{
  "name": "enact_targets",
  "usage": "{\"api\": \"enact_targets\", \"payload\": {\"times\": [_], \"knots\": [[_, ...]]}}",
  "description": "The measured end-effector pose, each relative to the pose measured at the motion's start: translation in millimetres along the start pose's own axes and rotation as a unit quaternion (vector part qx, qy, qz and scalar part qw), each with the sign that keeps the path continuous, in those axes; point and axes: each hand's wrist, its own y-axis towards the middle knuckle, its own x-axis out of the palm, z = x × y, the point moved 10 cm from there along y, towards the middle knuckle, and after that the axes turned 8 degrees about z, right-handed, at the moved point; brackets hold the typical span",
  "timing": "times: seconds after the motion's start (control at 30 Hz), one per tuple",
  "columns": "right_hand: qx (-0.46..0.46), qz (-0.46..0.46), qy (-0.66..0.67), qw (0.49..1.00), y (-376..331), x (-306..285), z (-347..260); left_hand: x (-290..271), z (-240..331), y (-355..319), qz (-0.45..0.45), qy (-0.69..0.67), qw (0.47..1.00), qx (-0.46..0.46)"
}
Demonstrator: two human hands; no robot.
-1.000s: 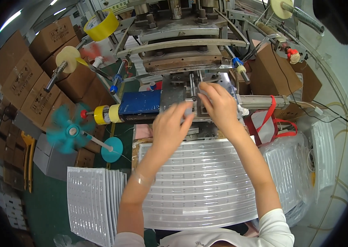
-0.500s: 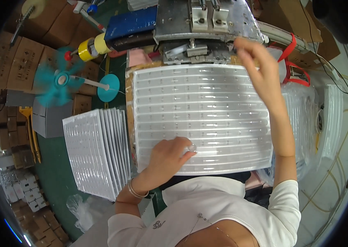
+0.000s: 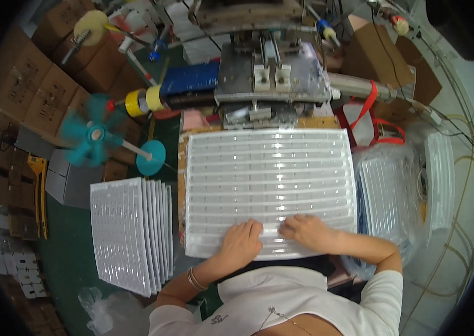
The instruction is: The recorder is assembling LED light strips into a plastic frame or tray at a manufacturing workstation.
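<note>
Along the left side, cartons (image 3: 24, 84) piled high, dark print and handling symbols on their faces, too blurred to read. Smaller writing: a dark script mark (image 3: 218, 319) on the white shirt (image 3: 304, 291), not legible.

Against half a second ago: view tipped up, more of the metal press (image 3: 242, 70) now showing. White ribbed tray (image 3: 270, 168) in the same place, flat on a brown board (image 3: 182, 162), between press and person. Right hand (image 3: 310, 232) gone from the tray's far right corner to its near part. Left hand (image 3: 242, 241), which then pinched a small clear piece, now beside the right, a narrow gap between them. Fingers of both bent and drawn in close over the tray; whether either holds anything, cannot tell.

Room, by size: green floor (image 3: 69, 252); stack (image 3: 116, 224) of like trays at left, standing on edge in a row; bagged trays (image 3: 382, 185) at right, in clear plastic; teal fan (image 3: 96, 134), blades blurred; blue block (image 3: 189, 77) at the press's left; red-handled bag (image 3: 360, 117) to the press's right; yellow tape roll (image 3: 134, 103); bracelet (image 3: 195, 279) on the left forearm.
</note>
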Motion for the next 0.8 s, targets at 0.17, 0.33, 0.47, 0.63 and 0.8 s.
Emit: {"api": "enact_targets", "payload": {"times": [0.17,0.33,0.47,0.63,0.8], "knots": [[0.026,0.015,0.125,0.992,2.3,-4.0,13.4,19.2,15.2,21.8,0.006,-0.061,0.997,0.053],[0.054,0.018,0.243,0.968,0.6,-22.5,31.7,24.7,24.2,25.8,0.024,-0.014,0.994,0.109],[0.093,-0.027,0.296,0.950,5.4,-27.4,42.5,40.3,13.8,13.7,0.002,0.010,0.993,0.117],[0.101,0.024,0.299,0.948,20.8,-55.8,36.7,37.5,9.2,4.0,-0.006,0.043,0.994,0.100],[0.144,0.090,0.309,0.936,34.4,-85.8,35.7,15.7,6.8,3.3,0.033,0.019,0.996,0.077]]}}
